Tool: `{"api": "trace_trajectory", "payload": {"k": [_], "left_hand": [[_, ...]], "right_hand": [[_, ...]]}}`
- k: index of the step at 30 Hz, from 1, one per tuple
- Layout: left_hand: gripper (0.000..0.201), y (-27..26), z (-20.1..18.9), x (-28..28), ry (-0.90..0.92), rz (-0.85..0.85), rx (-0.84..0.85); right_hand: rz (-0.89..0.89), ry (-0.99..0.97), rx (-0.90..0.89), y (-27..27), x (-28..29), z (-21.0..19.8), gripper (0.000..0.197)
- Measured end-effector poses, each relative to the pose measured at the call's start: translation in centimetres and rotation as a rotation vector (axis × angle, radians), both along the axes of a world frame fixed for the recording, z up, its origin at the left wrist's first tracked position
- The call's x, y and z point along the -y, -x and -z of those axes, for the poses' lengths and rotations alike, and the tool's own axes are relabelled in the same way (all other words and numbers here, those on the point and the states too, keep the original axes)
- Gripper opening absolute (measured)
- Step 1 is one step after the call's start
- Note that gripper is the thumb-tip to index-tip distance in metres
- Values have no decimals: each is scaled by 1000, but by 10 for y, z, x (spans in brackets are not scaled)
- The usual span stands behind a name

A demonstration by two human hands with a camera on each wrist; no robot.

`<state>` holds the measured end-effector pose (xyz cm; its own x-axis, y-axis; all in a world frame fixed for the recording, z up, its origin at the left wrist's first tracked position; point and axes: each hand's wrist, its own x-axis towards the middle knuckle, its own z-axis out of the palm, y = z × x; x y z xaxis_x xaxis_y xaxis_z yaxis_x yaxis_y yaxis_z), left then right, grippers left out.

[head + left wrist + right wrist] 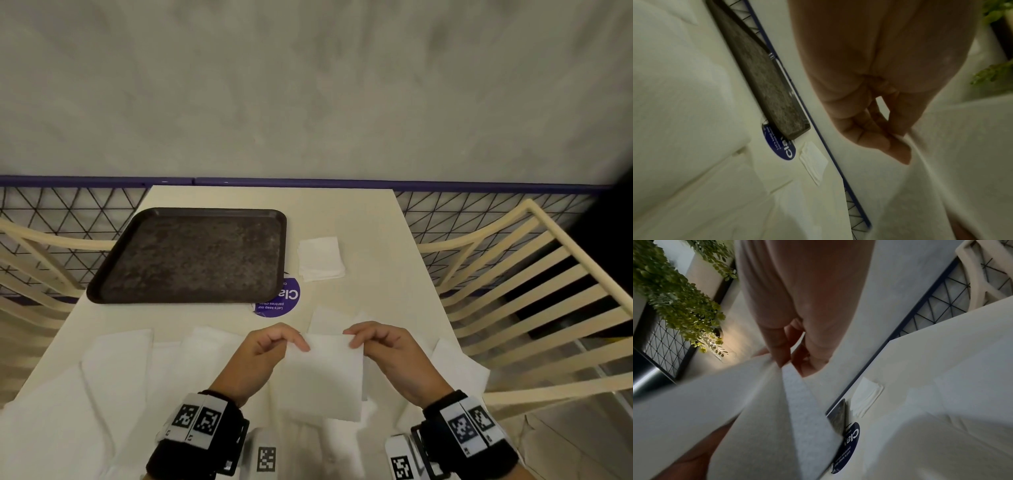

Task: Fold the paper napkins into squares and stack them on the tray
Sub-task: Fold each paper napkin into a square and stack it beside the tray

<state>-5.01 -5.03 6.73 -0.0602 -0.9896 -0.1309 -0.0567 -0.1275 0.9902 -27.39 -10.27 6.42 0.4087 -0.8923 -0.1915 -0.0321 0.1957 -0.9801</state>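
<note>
Folding step: left hand (270,346) and right hand (380,342) each pinch a top corner of a white paper napkin (323,377) lifted above the cream table (370,219). The dark rectangular plastic tray (191,255) holds nothing; a folded white napkin stack (320,258) sits just right of it. Next probably: align the edges, crease.

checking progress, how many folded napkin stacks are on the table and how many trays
1 folded stack, on the table right of the tray. 1 tray, far left, nothing on it. Napkins inside the stack can't be counted.
</note>
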Motion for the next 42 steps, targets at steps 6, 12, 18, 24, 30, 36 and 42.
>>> {"api": "trace_trajectory", "payload": {"k": [6, 12, 18, 24, 30, 36, 42], "left_hand": [[36, 3, -16, 2, -158, -61, -285], [53, 14, -23, 2, -332, 53, -76], [30, 14, -15, 5, -134, 27, 116], [9, 11, -16, 6, -42, -83, 180], [26, 7, -19, 3, -66, -105, 48], [25, 7, -18, -2, -105, -107, 8], [33, 7, -16, -2, -7, -175, 81]], "right_hand": [[26, -81, 128, -7, 0, -6, 48], [9, -203, 165, -13, 0, -13, 37], [-2, -280, 219, -16, -2, -19, 22], [-58, -144, 12, -17, -4, -18, 38], [-22, -63, -14, -20, -4, -18, 31], [-11, -79, 34, -18, -6, -18, 11], [-20, -38, 33, -18, -8, -24, 6]]}}
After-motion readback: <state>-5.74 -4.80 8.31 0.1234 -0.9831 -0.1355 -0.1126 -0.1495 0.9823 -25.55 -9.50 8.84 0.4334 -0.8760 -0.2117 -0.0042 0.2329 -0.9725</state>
